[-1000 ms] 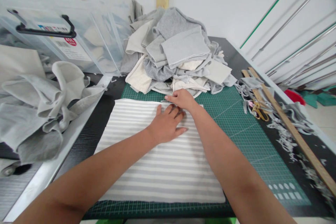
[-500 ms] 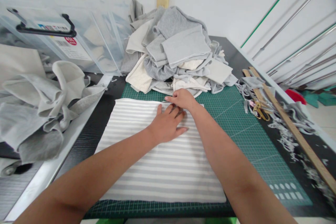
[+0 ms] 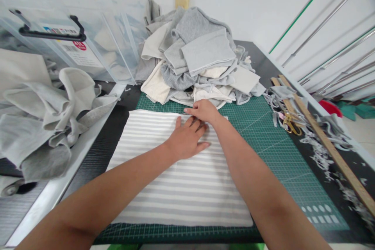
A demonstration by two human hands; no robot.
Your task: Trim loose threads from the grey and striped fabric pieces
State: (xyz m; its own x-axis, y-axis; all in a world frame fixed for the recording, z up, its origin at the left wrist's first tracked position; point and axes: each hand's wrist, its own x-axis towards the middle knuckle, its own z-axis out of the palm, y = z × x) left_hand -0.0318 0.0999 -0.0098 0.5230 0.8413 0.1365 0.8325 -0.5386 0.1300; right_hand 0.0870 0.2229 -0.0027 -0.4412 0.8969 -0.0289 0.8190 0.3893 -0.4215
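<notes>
Striped grey-and-white cloth lies flat on the green cutting mat, its far edge near the pile of scraps. Left hand presses it, fingers spread and grasping nothing. Right hand curls at the far edge; whether it pinches something I cannot tell. Soft, light and limp, I'd judge: best held at an edge
</notes>
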